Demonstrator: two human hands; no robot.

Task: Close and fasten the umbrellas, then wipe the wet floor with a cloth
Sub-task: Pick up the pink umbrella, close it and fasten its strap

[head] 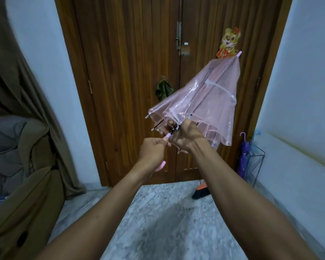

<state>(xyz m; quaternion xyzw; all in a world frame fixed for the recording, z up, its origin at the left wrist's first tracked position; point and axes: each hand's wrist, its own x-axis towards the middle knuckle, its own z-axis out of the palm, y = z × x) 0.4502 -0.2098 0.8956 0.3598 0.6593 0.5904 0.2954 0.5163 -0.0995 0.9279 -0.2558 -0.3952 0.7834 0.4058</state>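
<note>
head view: pink umbrella held up in front of the wooden door, tip toward upper right, canopy half collapsed, ribs loose and splayed at the lower edge. left hand is wrapped round the pink hooked handle, fingers curled tight. right hand is curled on the shaft just under the canopy edge, about where the runner sits; back of hand faces the camera so can't tell the exact finger hold.

step in hand, by my read: finishing the close. do it well by keeping the handle steady with the left and drawing the runner all the way down with the right until it latches. keep fingers clear of the rib joints, a pinch risk. then gather the clear folds one way round the shaft and wrap the pale strap over them; plastic looks slick, so folds may spring out unless pinned.

purple umbrella already stands closed in the wire rack by the right wall. brush lies on the stone floor near the door. no cloth in sight, and can't tell wet patches on the floor. wipe not yet begun.
</note>
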